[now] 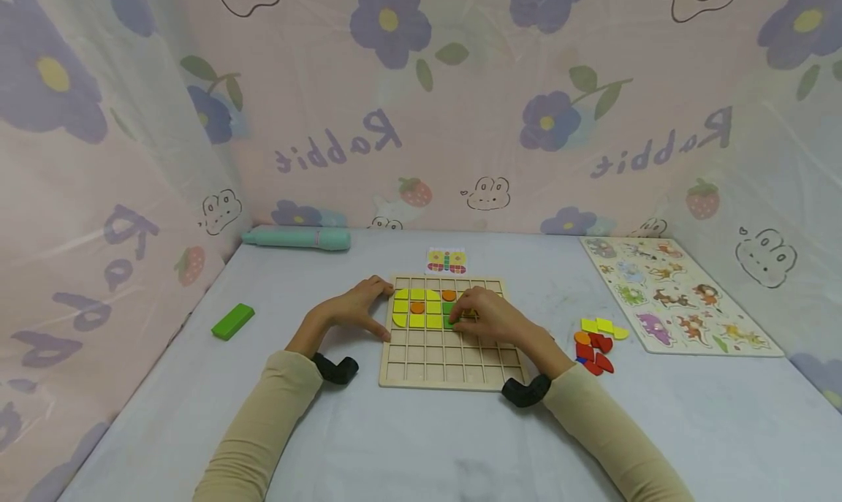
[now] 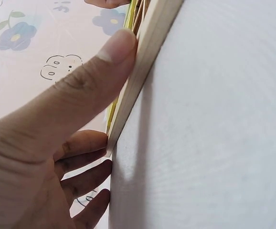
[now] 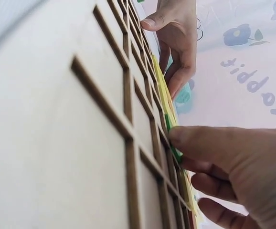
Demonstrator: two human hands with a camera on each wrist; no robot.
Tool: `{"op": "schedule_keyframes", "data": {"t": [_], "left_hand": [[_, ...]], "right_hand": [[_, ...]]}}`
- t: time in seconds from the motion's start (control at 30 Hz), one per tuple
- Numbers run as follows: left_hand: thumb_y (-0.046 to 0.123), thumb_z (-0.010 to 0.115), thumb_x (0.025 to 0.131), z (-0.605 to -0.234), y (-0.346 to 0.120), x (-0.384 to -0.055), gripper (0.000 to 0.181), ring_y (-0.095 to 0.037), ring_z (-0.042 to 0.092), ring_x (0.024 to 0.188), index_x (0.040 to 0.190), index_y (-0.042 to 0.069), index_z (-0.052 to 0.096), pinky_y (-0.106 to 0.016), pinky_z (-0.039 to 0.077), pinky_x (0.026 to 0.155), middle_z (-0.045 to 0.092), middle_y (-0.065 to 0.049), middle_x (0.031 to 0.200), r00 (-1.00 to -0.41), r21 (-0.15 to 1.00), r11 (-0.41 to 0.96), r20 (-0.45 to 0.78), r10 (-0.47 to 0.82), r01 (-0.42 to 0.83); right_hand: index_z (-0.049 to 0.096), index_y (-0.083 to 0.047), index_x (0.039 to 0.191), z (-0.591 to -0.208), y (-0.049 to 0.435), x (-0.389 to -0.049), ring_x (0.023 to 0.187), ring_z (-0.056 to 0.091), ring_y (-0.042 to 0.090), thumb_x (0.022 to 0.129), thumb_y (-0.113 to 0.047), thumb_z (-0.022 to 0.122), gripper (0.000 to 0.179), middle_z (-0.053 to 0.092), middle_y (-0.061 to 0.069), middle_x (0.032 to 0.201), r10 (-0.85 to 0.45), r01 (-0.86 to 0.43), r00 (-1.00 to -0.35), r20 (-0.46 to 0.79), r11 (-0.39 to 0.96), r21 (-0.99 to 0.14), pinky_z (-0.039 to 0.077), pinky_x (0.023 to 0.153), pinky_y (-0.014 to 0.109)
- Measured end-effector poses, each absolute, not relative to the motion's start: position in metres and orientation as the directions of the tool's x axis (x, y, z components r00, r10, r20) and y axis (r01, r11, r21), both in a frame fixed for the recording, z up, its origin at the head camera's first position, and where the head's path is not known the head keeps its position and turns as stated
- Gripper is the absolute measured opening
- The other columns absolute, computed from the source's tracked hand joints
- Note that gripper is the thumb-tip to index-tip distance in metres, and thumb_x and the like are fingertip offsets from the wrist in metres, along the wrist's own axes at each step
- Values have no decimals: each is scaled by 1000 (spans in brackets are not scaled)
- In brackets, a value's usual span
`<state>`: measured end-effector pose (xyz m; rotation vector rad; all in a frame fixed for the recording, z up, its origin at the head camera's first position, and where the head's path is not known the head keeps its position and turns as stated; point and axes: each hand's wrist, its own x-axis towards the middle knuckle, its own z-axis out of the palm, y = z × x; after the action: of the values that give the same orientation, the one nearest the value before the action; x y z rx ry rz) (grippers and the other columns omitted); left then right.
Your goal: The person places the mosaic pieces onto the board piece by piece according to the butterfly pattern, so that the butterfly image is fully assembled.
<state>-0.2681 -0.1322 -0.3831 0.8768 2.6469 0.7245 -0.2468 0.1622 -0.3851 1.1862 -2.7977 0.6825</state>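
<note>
A wooden grid board lies on the table, with yellow tiles, orange round tiles and green square tiles in its upper cells. My left hand rests at the board's left edge, thumb and fingers spread. In the left wrist view the thumb touches the wooden side. Over the middle of the grid, my right hand pinches a green square tile at the lower green cell. Its fingers partly hide that tile, and the hand covers cells to the right.
Behind the board lies a small pattern card. Loose yellow tiles and red tiles lie to the right, near an animal puzzle board. A green block is at the left; a teal tube-shaped object lies at the back.
</note>
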Motion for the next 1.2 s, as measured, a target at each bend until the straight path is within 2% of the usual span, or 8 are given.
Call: {"op": "schedule_keyframes", "data": {"t": [0.23, 0.47, 0.67, 0.83, 1.2], "left_hand": [[39, 83, 67, -383, -131, -267, 87, -27, 32, 131, 134, 2, 42, -44, 24, 111, 40, -10, 135, -783, 530, 693, -83, 616, 489], [40, 82, 67, -383, -130, -268, 86, -27, 31, 132, 134, 3, 42, -44, 23, 112, 39, -10, 136, -788, 525, 703, -93, 608, 480], [40, 83, 67, -383, -132, -269, 87, -27, 32, 131, 134, 3, 42, -44, 24, 111, 40, -10, 135, -785, 514, 704, -90, 612, 490], [39, 83, 66, -383, -133, -268, 87, -29, 33, 129, 133, 0, 43, -45, 25, 110, 40, -12, 133, -772, 514, 686, -70, 632, 515], [38, 83, 67, -385, -132, -269, 87, -29, 32, 131, 134, 1, 43, -44, 24, 111, 40, -11, 135, -777, 519, 690, -74, 625, 505]], "right_hand": [[72, -16, 91, -381, 172, -249, 90, 54, 14, 82, -18, 72, 9, 63, -7, 93, -692, -709, -688, 220, 575, -408, 46, 79, 31], [71, -9, 95, -363, 213, -241, 88, 56, 23, 81, -11, 72, 15, 65, 0, 94, -628, -674, -728, 276, 580, -458, 48, 74, 42], [70, -10, 96, -357, 266, -233, 85, 56, 21, 79, -7, 73, 17, 65, -1, 93, -540, -612, -790, 290, 670, -420, 51, 74, 43], [70, -9, 96, -359, 304, -228, 85, 55, 20, 79, -8, 74, 18, 67, 1, 93, -460, -522, -853, 249, 739, -426, 51, 74, 39], [69, -8, 102, -360, 343, -226, 90, 52, 22, 81, -17, 72, 23, 66, 6, 101, -374, -361, -925, 75, 795, -488, 48, 74, 30]]}}
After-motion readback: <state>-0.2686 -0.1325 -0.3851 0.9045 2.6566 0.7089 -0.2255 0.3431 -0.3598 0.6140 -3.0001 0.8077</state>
